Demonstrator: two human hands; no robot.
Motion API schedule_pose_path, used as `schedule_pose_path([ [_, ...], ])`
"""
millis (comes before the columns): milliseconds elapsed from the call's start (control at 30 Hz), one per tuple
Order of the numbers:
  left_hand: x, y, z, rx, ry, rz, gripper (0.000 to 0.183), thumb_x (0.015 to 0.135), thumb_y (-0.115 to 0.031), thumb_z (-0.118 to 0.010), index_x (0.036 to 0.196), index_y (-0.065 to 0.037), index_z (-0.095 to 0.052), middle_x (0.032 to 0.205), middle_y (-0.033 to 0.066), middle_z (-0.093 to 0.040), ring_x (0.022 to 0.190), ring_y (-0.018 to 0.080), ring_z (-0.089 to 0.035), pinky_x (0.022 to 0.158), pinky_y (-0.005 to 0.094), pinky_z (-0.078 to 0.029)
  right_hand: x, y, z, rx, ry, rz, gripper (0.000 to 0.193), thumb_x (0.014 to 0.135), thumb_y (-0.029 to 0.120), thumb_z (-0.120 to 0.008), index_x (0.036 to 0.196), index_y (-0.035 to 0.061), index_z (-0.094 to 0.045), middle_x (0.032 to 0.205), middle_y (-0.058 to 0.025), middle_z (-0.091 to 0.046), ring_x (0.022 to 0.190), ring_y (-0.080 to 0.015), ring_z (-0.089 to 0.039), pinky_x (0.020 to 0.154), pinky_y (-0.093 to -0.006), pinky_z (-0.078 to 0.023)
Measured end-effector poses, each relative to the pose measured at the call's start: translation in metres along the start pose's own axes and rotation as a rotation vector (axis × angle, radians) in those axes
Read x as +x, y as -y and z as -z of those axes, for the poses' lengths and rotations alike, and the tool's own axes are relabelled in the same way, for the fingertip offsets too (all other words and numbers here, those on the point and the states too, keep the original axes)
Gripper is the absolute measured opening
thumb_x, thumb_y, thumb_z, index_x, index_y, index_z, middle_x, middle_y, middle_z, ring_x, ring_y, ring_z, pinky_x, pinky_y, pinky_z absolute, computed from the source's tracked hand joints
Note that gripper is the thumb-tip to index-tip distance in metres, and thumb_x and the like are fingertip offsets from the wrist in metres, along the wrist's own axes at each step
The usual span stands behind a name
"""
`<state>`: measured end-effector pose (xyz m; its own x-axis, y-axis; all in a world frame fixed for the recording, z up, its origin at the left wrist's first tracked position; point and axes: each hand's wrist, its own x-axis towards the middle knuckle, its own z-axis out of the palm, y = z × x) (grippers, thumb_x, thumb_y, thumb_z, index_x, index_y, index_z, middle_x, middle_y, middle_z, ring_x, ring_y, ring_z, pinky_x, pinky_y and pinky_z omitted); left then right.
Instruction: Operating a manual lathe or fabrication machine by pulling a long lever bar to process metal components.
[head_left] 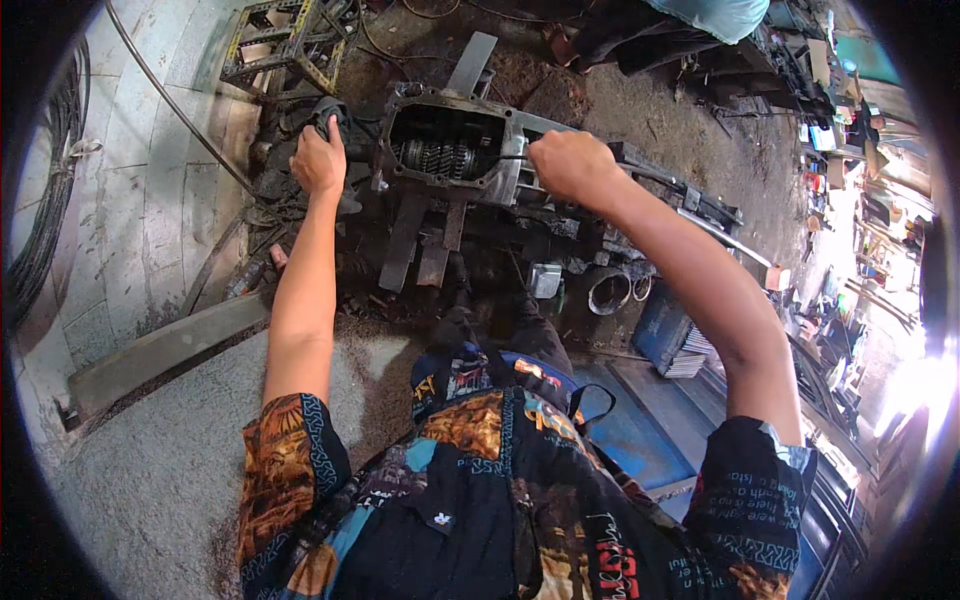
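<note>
An opened gearbox [510, 180] lies in front of me, with toothed gears [437, 160] showing through its rectangular opening. My right hand [574, 166] is closed in a fist above the casing's right part. From that fist a thin dark rod [512, 157] points left to the edge of the opening; its grip end is hidden in my palm. My left hand [318, 160] is at the gearbox's left end, fingers curled and thumb up. A dark, crumpled-looking piece [328, 108] shows just beyond it; what the fingers hold is hidden.
Flat metal bars [404, 240] lie beneath the gearbox. A yellow perforated metal stand [270, 45] is at the far left, near coiled black cable [50, 200] on the wall. Another person [690, 25] is at the far side. A blue box [660, 325] and a round metal ring [608, 291] lie nearer right.
</note>
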<state>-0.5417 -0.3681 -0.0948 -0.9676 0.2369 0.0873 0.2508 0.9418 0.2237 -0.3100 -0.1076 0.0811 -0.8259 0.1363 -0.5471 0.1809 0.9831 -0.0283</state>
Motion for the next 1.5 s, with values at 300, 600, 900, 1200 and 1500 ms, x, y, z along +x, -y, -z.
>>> schedule_pose_path([
  [300,-0.011,0.012,-0.004,-0.046,-0.075,0.006,0.055,0.097,-0.05,-0.047,0.104,0.003,-0.062,0.099,0.019,-0.067,0.085,0.0383,-0.066,0.078,0.0489,-0.052,-0.005,0.012,-0.011,0.149,-0.032,-0.141,0.02,0.083,0.014,-0.055,0.087,0.0028,-0.071,0.091,-0.0195,-0.07,0.085,-0.0364,-0.07,0.074,-0.0453,-0.057],
  [600,-0.009,0.005,-0.001,-0.041,-0.104,-0.054,0.051,0.098,-0.045,-0.047,0.102,0.004,-0.062,0.094,0.0185,-0.067,0.079,0.0364,-0.067,0.073,0.0467,-0.054,-0.027,0.047,-0.061,0.499,-0.157,-0.436,0.031,0.089,0.021,-0.049,0.091,-0.0032,-0.069,0.091,-0.0288,-0.067,0.089,-0.0462,-0.066,0.079,-0.0516,-0.054],
  [900,-0.015,0.011,0.005,-0.282,-0.047,0.036,0.056,0.103,-0.041,-0.035,0.112,0.008,-0.059,0.125,0.0269,-0.054,0.111,0.0439,-0.054,0.092,0.0498,-0.045,-0.124,0.04,-0.109,1.078,-0.254,-0.42,0.032,0.092,0.021,-0.053,0.111,-0.0032,-0.063,0.099,-0.0289,-0.065,0.1,-0.044,-0.062,0.086,-0.0465,-0.048],
  [1200,-0.083,0.012,0.033,-0.558,-0.198,-0.054,0.054,0.101,-0.033,-0.044,0.113,0.019,-0.054,0.122,0.0395,-0.052,0.114,0.0513,-0.05,0.102,0.0506,-0.038,-0.165,0.047,-0.159,1.18,-0.191,-0.752,0.033,0.091,0.021,-0.05,0.102,-0.0059,-0.066,0.101,-0.0331,-0.064,0.101,-0.0469,-0.061,0.091,-0.0472,-0.048],
  [1500,-0.139,-0.005,0.041,-0.575,-0.165,-0.118,0.047,0.102,-0.03,-0.044,0.115,0.014,-0.054,0.114,0.0348,-0.056,0.104,0.0506,-0.053,0.091,0.0506,-0.042,-0.156,0.031,-0.207,1.15,-0.23,-0.877,0.034,0.088,0.02,-0.05,0.103,-0.0048,-0.068,0.077,-0.0238,-0.067,0.059,-0.0289,-0.067,0.055,-0.0402,-0.052],
])
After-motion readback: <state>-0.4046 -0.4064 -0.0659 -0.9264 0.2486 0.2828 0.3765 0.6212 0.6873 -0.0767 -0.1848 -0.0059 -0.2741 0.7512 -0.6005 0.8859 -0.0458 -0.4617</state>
